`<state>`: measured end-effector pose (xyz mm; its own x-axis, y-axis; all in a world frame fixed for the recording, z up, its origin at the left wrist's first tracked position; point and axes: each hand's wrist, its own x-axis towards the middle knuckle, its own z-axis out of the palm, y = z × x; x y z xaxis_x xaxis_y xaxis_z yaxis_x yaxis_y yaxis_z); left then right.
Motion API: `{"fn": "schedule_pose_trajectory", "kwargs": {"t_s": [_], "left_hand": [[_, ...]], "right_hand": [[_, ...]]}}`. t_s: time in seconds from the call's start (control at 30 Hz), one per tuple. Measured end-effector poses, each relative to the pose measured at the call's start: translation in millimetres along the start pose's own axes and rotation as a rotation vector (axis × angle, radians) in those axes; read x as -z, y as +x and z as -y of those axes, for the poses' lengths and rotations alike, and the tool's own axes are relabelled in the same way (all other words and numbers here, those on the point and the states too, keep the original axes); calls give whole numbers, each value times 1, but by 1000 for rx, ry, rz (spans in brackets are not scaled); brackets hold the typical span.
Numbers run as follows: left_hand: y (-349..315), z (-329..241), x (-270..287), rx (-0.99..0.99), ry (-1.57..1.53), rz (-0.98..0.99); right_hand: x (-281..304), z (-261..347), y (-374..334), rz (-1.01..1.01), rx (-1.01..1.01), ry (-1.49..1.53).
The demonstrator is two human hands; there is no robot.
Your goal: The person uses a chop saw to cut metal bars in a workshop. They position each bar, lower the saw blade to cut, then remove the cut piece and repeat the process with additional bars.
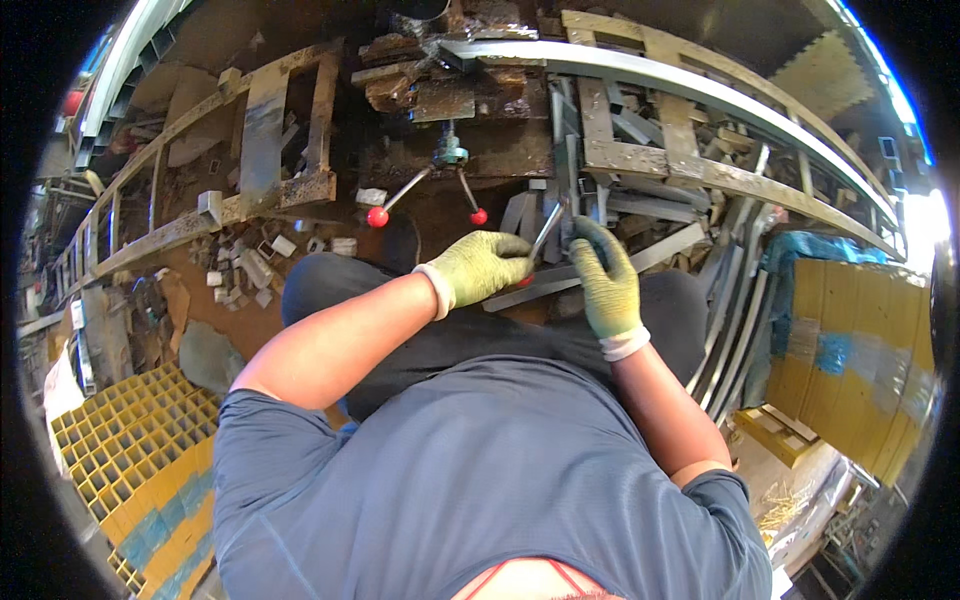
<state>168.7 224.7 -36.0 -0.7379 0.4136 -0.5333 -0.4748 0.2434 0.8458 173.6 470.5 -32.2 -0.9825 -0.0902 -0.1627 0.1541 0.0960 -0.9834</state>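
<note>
My left hand (482,266), in a yellow-green glove with darkened fingertips, is closed round the lower part of a thin shiny metal rod (548,229) that slants up to the right. Just below those fingers a bit of red (525,281) shows; whether it belongs to the rod I cannot tell. My right hand (608,283), gloved alike, is beside the rod's right side with its fingers stretched forward, apparently holding nothing. Ahead of my hands, a machine hub (450,152) carries two metal levers tipped with a red ball knob (377,217) and another red knob (479,216).
A wooden frame (262,130) stands at left, another frame (690,160) at right with a long metal bar (650,68) across it. Cut metal pieces (252,268) litter the left floor. Long profiles (735,300) lie right, near yellow stacked material (860,350). Yellow square tubes (140,430) are stacked lower left.
</note>
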Motion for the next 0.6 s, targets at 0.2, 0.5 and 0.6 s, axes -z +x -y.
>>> {"fn": "schedule_pose_trajectory", "kwargs": {"t_s": [0.2, 0.5, 0.6], "left_hand": [[7, -25, -15, -303, -71, 97], [12, -27, 36, -479, -8, -217], [5, -30, 48, -462, -128, -158]], "right_hand": [[-16, 22, -12, -4, -139, 47], [-24, 13, 0, -8, -54, -185], [-41, 24, -9, 74, -35, -350]]}}
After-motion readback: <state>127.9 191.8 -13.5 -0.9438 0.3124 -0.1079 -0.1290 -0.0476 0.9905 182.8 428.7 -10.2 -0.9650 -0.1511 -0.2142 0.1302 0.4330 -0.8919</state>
